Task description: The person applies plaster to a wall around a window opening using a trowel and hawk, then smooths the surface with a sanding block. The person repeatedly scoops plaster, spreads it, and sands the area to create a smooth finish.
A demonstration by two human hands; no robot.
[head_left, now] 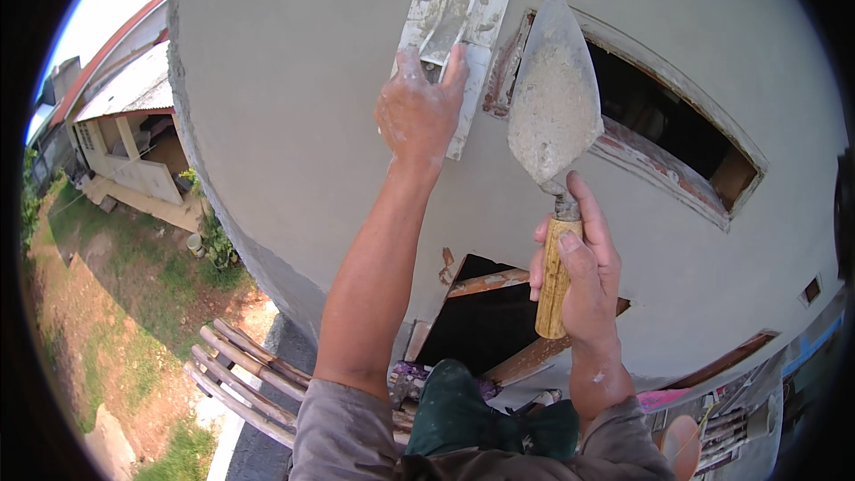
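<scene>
My left hand (419, 111) is raised high and grips a plaster-caked float (460, 13), pressing it flat against the grey rendered wall (294, 80). My right hand (579, 267) holds a pointed trowel (554, 98) by its wooden handle, blade up and coated with grey mortar. The trowel's blade stands in front of the left end of a small window opening (663, 120) with a worn wooden frame. Both hands are spattered with plaster.
A dark lower opening (485, 321) with a wooden frame lies below my hands. Wooden poles of a scaffold (245, 374) stick out at lower left. Far below are grass and bare ground (116, 303), and a neighbouring house (134, 125) at left.
</scene>
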